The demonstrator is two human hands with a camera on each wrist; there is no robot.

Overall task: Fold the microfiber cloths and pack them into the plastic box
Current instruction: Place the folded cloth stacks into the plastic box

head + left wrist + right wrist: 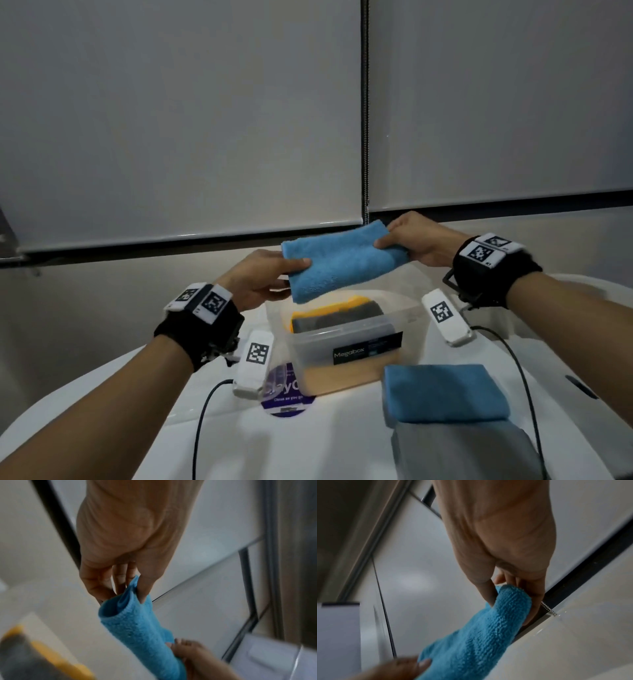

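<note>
I hold the folded light-blue microfiber cloth (342,262) in the air above the open clear plastic box (346,337), one end in each hand. My left hand (263,277) pinches the left end, thumb on top and fingers beneath; my right hand (416,241) pinches the right end the same way. The box stands near the middle of the tabletop (308,442) and already contains a dark grey cloth (337,317) lying on a yellow cloth (346,301). A folded blue cloth (442,392) rests on a grey cloth (459,452) by the near right edge.
</note>
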